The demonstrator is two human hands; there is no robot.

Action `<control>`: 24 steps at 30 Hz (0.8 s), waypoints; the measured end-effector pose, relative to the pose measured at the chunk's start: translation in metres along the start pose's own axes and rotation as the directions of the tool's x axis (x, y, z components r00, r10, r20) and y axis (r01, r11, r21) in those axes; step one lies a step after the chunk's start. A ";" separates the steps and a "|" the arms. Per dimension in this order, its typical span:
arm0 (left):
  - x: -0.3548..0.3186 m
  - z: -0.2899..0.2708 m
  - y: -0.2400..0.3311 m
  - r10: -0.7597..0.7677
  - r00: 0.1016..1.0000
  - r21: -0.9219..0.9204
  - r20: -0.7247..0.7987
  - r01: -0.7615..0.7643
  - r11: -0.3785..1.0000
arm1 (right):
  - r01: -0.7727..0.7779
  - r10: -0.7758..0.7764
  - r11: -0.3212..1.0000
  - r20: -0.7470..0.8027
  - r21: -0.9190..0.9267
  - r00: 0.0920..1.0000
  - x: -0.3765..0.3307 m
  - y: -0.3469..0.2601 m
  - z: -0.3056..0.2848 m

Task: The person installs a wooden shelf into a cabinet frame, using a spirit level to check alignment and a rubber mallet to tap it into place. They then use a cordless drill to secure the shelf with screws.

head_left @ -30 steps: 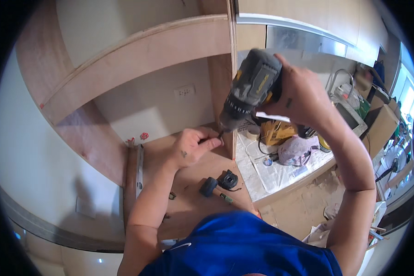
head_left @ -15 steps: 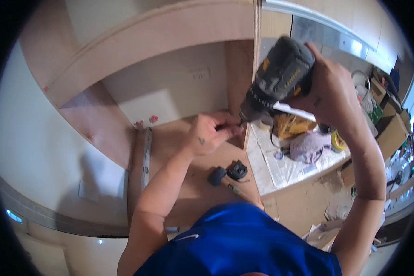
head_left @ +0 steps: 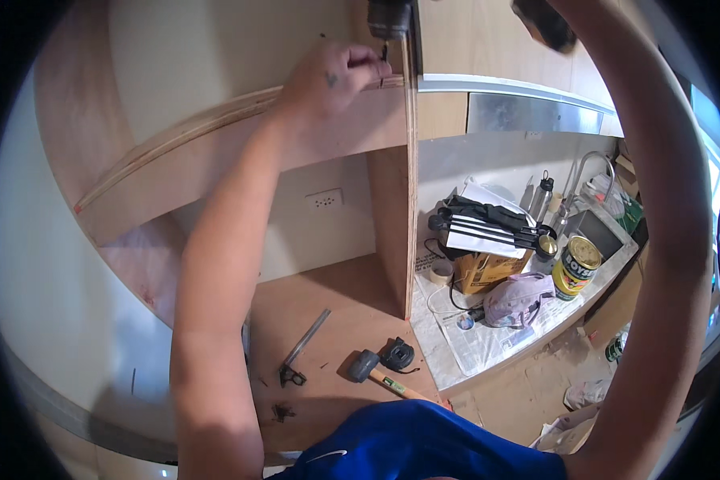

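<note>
At twelve o'clock the left hand (head_left: 332,76) pinches a small screw (head_left: 384,54) against the top edge of the plywood shelf (head_left: 240,152), under the drill's nose (head_left: 390,18); the right hand is out of view. The screw looks tiny, hard and slippery, best held by its shank. At three o'clock an open cardboard box (head_left: 482,272) holds dark, unclear items.

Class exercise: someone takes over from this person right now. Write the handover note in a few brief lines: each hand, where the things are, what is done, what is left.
Left hand: raised, fingertips pinching a small fastener at the drill's tip, on the top edge of the plywood shelf beside the upright panel.
Right hand: out of frame above; only the forearm shows.
Below: hammer, tape measure and square on the lower board.
Done: shelf and upright stand in place.
Left: the fastener is not yet driven.
</note>
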State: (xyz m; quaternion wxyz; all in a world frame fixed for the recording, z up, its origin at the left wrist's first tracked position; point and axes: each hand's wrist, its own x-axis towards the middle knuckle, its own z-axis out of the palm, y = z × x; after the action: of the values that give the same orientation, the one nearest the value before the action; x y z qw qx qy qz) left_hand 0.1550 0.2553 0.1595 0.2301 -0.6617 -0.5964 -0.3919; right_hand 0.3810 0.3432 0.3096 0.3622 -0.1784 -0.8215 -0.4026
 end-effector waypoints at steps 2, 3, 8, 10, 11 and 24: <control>0.029 -0.005 -0.011 -0.045 0.999 0.012 -0.013 0.045 0.999 | -0.035 0.036 0.999 0.066 -0.013 0.997 0.029 -0.005 0.001; 0.039 -0.005 -0.020 -0.073 0.997 0.022 -0.002 0.073 0.997 | -0.049 0.050 0.999 0.096 -0.019 0.994 0.041 -0.009 0.001; 0.045 0.012 -0.037 -0.184 0.982 0.008 -0.039 0.184 0.983 | 0.027 -0.022 0.996 0.071 -0.079 0.997 0.059 -0.020 0.021; 0.045 0.012 -0.040 -0.186 0.982 -0.003 -0.018 0.186 0.983 | 0.017 -0.012 0.995 0.049 -0.102 0.999 0.061 -0.022 0.026; 0.044 0.009 -0.027 -0.239 0.971 -0.009 0.024 0.239 0.971 | -0.017 0.021 0.997 0.057 -0.080 0.998 0.061 -0.022 0.025; 0.046 0.010 -0.042 -0.154 0.987 0.033 0.041 0.152 0.988 | 0.031 -0.035 0.999 0.109 0.035 0.993 0.064 -0.010 0.038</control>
State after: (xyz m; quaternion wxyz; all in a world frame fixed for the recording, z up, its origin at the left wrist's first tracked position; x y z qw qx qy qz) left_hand 0.1156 0.2993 0.1831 0.1963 -0.6188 -0.6561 -0.3849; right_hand 0.3156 0.3672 0.3361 0.3129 -0.1806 -0.8496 -0.3842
